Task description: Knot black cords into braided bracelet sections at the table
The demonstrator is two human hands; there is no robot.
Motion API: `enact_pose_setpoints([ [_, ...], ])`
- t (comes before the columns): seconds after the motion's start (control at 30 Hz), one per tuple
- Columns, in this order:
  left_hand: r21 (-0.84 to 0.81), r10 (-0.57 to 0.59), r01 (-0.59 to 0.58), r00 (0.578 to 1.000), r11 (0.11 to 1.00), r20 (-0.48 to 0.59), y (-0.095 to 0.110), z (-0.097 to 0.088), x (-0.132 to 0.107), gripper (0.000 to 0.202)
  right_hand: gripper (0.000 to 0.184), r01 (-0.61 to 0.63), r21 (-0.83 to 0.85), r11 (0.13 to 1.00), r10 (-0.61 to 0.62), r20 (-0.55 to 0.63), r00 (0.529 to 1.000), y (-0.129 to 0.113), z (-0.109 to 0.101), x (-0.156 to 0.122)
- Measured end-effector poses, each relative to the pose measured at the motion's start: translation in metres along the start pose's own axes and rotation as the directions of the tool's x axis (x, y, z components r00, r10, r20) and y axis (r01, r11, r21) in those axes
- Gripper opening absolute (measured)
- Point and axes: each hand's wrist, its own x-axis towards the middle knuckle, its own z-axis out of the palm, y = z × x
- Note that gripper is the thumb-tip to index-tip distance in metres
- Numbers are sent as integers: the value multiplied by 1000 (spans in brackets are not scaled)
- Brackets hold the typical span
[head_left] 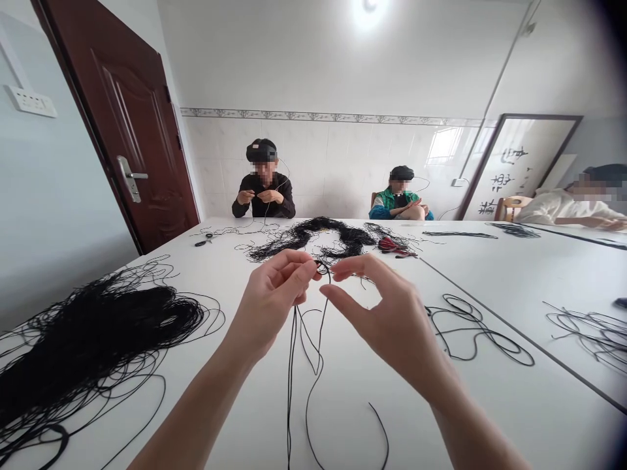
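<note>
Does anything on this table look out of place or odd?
One thing stands out: a small red bundle lying beside the far heap of black cord. It's the only red item among the black strands. Too small to identify.

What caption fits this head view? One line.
Left hand pinches thin black cord, right hand close by, above a white table's tangled heaps.

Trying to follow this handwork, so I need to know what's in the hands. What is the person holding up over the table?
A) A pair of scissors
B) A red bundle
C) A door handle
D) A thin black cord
D. The fingertips of the left hand hold a small loop of thin black cord, with strands hanging down, and the right hand is close beside it.
</note>
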Motion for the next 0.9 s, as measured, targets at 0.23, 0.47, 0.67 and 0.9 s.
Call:
enact_pose_setpoints([
  [0.23, 185, 30, -49, 994, 981, 104, -1, 2, -2, 15, 12, -131, 83, 988, 127, 44, 991, 9, -15, 5],
  [0.47, 250, -21, -20, 987, 968, 160, -5, 8, -3, 12, 14, -108, 64, 992, 110, -32, 993, 12, -13, 7],
  [0.67, 307, -37, -17, 985, 952, 170, -4, 7, -2, 13, 14, -103, 78, 992, 107, -39, 994, 10, -11, 6],
  [0.9, 329, -62, -1, 982, 944, 179, -2, 10, -4, 11, 13, -61, 49, 997, 66, -99, 993, 12, -13, 8],
])
